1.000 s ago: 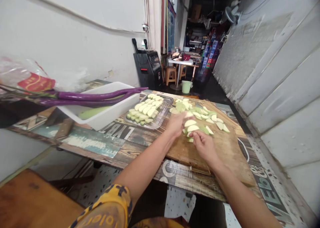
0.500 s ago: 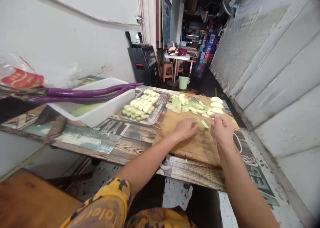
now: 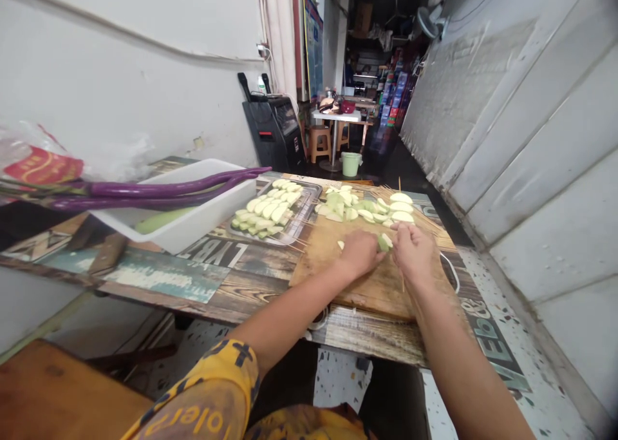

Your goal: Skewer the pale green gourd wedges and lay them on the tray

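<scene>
My right hand [image 3: 414, 252] is pinched round a skewer [image 3: 399, 183] bearing pale slices [image 3: 402, 207]; my left hand's [image 3: 361, 252] hold I cannot tell. Loose pieces [image 3: 351, 214] remain unthreaded on the cutting board [image 3: 374, 290]; filled skewers [image 3: 270, 203] already lie on the tray [image 3: 302, 220].

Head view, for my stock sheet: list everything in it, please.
Plank-patterned table: one, multicoloured, foreground
Flat wooden board: one, brown, table's right
Shallow tray: one, greyish, left of board
Thin vegetable slices: many, pale green, on board and tray
Wooden skewers: many, tan, beyond board
Rectangular plastic bin: one, white, table's left
Long eggplants: at least two, purple, across bin
Plastic bag: at least one, clear and red, far left
Boxy appliance: one, black, by wall
Pedestal table: one, white, background
Round bucket: one, light green, floor
Left grip: one, bare, above board
Right grip: one, bare, holding a loaded skewer
</scene>
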### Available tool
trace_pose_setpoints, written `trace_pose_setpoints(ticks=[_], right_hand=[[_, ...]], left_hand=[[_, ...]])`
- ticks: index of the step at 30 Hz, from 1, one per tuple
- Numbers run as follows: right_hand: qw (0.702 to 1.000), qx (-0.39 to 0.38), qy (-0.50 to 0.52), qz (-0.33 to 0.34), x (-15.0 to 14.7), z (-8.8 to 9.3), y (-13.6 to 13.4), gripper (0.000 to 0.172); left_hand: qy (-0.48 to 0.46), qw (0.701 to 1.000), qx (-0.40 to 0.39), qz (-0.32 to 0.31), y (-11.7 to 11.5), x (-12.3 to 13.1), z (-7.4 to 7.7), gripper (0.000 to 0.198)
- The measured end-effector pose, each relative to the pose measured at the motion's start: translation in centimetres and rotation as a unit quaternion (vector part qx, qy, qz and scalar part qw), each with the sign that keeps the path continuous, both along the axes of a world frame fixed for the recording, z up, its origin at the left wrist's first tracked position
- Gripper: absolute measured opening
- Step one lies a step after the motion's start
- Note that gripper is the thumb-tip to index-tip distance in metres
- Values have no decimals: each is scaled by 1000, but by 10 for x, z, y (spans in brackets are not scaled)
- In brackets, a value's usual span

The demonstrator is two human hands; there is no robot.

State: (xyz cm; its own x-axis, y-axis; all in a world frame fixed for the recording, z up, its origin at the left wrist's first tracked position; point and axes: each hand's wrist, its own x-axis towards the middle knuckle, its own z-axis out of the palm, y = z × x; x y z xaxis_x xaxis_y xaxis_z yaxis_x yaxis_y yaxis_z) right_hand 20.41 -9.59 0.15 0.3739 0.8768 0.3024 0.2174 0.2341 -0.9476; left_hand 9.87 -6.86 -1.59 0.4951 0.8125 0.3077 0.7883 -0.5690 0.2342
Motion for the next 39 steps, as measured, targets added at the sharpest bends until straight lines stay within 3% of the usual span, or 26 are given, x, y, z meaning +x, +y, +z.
trace_pose_setpoints(ticks=[3,5,7,8,9,11,13,14,16,18,21,28,39], right_hand=[[1000,1,8,-9,0,2,-1,26],[1000,-8,5,1,-1,4,-3,27],[1000,-23,0,21,-3,8,-7,28],[999,-31,-3,37,-5,10,-9,29],[998,-41,-8,55,-8,11,-12,29],[993,-58,-25,101,-14,13,-17,29],[985,-73,-48,150,-20,12,-22,29],[980,-78,-60,171,-24,11,-24,29],[972,-86,-81,204,-30,8,-28,29],[966,-88,-97,222,-35,5,-31,29],[963,-86,-118,224,-40,0,-32,29],[965,-92,-130,209,-40,-3,-29,30],[968,-98,-117,200,-42,-2,-28,30]], left_hand=[[13,999,-32,-31,4,-6,9,27],[-38,995,-82,-39,11,-15,13,25],[-187,973,-139,-8,21,-29,14,27],[-289,941,-174,18,27,-36,14,30],[-398,891,-216,34,32,-44,13,33],[-586,744,-321,18,42,-60,10,31],[-697,583,-418,-29,48,-73,9,26],[-728,517,-448,-49,50,-78,9,23],[-772,428,-463,-75,52,-84,9,18],[-804,379,-450,-90,52,-87,10,15],[-827,338,-440,-90,53,-87,12,16],[-833,309,-451,-79,54,-85,12,21],[-831,301,-459,-91,50,-82,14,29]])
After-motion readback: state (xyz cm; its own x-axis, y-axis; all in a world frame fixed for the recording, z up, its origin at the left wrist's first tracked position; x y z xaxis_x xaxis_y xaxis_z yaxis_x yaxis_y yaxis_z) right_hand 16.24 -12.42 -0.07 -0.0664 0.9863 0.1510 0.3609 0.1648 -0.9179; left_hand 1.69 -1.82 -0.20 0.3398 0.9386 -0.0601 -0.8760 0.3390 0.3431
